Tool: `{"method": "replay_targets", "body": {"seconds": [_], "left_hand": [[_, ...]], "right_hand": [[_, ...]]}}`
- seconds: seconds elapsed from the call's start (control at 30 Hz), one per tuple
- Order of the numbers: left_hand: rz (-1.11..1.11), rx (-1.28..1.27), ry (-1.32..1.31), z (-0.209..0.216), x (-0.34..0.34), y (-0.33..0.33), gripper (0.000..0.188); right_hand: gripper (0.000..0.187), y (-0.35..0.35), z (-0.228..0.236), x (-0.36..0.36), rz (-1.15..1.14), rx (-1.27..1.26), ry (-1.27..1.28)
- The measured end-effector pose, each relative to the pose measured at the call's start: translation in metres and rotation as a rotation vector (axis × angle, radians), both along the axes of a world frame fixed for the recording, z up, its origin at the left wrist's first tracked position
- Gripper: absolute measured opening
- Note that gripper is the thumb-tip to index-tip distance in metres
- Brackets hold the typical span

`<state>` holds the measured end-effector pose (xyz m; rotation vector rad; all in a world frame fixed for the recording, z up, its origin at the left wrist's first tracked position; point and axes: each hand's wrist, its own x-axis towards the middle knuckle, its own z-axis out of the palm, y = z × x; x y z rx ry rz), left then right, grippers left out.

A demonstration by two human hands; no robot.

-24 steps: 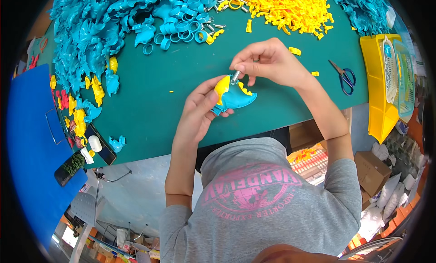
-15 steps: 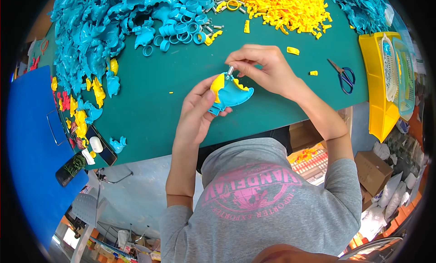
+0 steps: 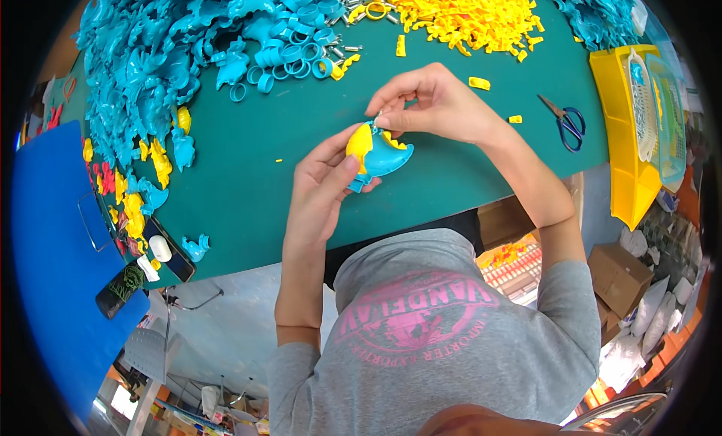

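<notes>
Blue-and-yellow shell [image 3: 387, 159] is just above centre in the head view. Left hand [image 3: 320, 182] curled round its left side, thumb on the yellow part. Right hand [image 3: 444, 109] pinched nearly closed at its top end, probably on a small metal bit [image 3: 374, 125], mostly hidden. Blue parts heap [image 3: 150, 67] upper left, yellow parts heap [image 3: 459, 15] top, scissors [image 3: 569, 127] right.

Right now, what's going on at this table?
A person's left hand holds a blue-and-yellow plastic shell above the green table. The right hand pinches a small metal part, mostly hidden by the fingers, at the shell's upper edge. Blue plastic pieces and yellow plastic pieces lie heaped beyond; scissors lie to the right.
</notes>
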<state>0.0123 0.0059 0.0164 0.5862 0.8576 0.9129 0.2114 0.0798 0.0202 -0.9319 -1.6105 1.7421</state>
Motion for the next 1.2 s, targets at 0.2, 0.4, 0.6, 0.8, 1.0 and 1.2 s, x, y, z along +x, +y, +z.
{"method": "replay_targets", "body": {"seconds": [0.2, 0.4, 0.6, 0.8, 1.0, 1.2], "left_hand": [[-0.034, 0.082, 0.030, 0.000, 0.000, 0.008, 0.042], [-0.108, 0.050, -0.141, -0.009, -0.004, 0.005, 0.059], [0.074, -0.083, -0.252, -0.019, -0.007, 0.007, 0.063], [0.107, -0.115, -0.371, -0.026, -0.019, 0.005, 0.070], [0.133, -0.016, -0.409, -0.027, -0.032, -0.006, 0.083], [0.088, 0.008, -0.386, -0.024, -0.028, -0.005, 0.089]], "right_hand": [[0.017, 0.001, 0.009, 0.001, -0.042, 0.082, -0.123], [0.019, 0.041, 0.028, 0.060, -0.362, -0.092, -0.160], [0.022, 0.146, -0.044, 0.233, -1.070, 0.740, -1.100], [0.009, 0.141, -0.019, 0.251, -0.842, 1.202, -0.493], [0.014, 0.043, 0.056, 0.121, 0.020, 0.503, -0.589], [0.017, 0.008, 0.021, 0.035, 0.526, 0.511, -0.652]]}}
